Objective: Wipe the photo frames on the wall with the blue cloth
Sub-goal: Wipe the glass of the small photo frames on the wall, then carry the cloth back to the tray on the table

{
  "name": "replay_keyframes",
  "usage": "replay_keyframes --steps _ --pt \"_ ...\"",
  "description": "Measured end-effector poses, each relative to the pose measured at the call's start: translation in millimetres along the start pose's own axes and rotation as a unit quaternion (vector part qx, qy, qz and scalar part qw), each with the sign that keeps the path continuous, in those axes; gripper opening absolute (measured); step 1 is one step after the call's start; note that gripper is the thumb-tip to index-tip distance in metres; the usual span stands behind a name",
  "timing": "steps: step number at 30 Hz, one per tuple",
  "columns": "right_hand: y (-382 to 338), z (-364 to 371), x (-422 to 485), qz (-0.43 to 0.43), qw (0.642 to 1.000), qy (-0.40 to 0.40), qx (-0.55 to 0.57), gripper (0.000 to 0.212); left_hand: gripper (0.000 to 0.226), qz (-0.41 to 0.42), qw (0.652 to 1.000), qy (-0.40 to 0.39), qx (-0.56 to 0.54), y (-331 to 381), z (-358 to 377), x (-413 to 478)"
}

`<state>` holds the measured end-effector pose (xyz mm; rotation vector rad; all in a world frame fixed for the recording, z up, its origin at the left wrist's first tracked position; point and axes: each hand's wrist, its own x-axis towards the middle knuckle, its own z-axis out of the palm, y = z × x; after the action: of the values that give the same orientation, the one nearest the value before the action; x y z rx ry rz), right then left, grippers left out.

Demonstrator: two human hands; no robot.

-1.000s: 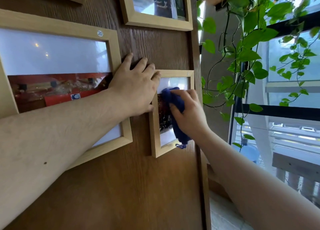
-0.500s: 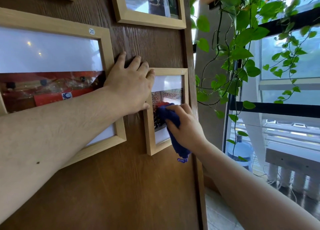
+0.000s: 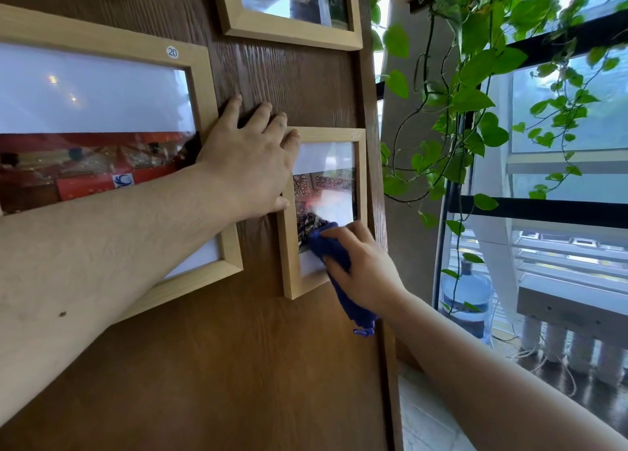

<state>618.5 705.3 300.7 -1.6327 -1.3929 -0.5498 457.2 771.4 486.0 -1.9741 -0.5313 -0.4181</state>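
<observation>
A small light-wood photo frame [image 3: 289, 246] hangs on the dark wood wall panel [image 3: 221, 365]. My right hand [image 3: 365, 267] presses the blue cloth [image 3: 334, 251] against the lower right of its glass, and the cloth's tail hangs below the frame. My left hand [image 3: 249, 163] lies flat on the wall, fingers spread, its edge on the small frame's top left corner. A large frame [image 3: 200, 86] marked 20 hangs to the left, partly hidden by my left forearm. Another frame [image 3: 289, 32] hangs above.
The wall panel ends just right of the small frame. Beyond it a trailing green plant [image 3: 475, 103] hangs in front of black window bars [image 3: 543, 209]. A blue water bottle [image 3: 467, 294] stands low by the window.
My right hand has slid the blue cloth down the small frame's glass, from the top to the lower right. My left hand has stayed where it was.
</observation>
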Motion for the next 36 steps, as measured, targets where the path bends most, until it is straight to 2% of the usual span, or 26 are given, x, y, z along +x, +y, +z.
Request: replay_keyframes --steps 3,6,15,22,26,30,36 --pt "-4.0 1.3 -8.3 -0.068 0.996 -0.036 -0.032 0.039 0.099 -0.002 1.000 0.003 0.001 0.9 -0.4 -0.1" --pt "4.2 -1.9 -12.6 -0.088 0.994 -0.031 -0.058 0.038 0.099 -0.003 1.000 -0.002 0.000 1.2 -1.0 0.3" --pt "33.1 -21.3 -7.6 0.004 0.981 -0.022 -0.194 0.029 0.099 0.001 1.000 -0.014 0.002 1.1 -2.0 1.4" --pt "23.3 -35.0 -13.3 0.017 0.982 -0.021 -0.186 0.029 0.094 0.007 1.000 -0.024 0.015 2.3 -8.1 -0.1" --pt "9.5 -51.6 -26.3 0.009 0.979 -0.035 -0.200 0.035 0.093 0.028 0.999 0.032 0.002 2.6 -12.6 -10.8" --pt "-12.9 -80.2 -54.0 0.024 0.970 -0.037 -0.239 0.036 0.087 0.085 0.992 0.075 -0.059 20.3 -21.8 -30.8" --pt "-50.7 -130.9 -116.7 0.080 0.949 -0.056 -0.299 0.037 0.083 0.179 0.961 0.130 -0.166 60.5 -41.0 -66.6"
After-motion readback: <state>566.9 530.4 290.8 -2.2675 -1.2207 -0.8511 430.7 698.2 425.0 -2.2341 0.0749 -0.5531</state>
